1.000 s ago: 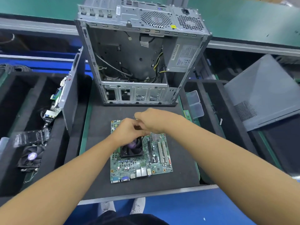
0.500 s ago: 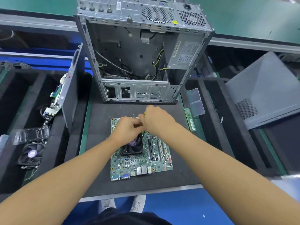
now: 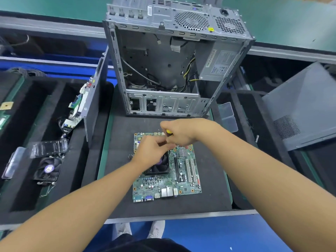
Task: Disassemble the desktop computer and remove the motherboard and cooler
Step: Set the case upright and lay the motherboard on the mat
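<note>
Screwdriver (image 3: 169,132), gripped by right hand (image 3: 181,133) and seemingly pinched by left hand (image 3: 151,151), should be kept plumb at cooler's (image 3: 158,168) one-o'clock corner.

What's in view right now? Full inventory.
motherboard: 1, green, flat on black mat, centre
cooler: 1, black, on the motherboard
computer case: 1, grey, open, behind the motherboard
power supply: 1, grey, inside case, right
side panel: 1, grey, far right
spare fan: 1, black, left tray
clear boxes: 2, transparent, right of case
screwdriver: 1, yellow handle, over motherboard's far edge
shoes: 2, white, bottom centre
left hand: 1, over the cooler, grip blurred
right hand: 1, gripping the screwdriver
</note>
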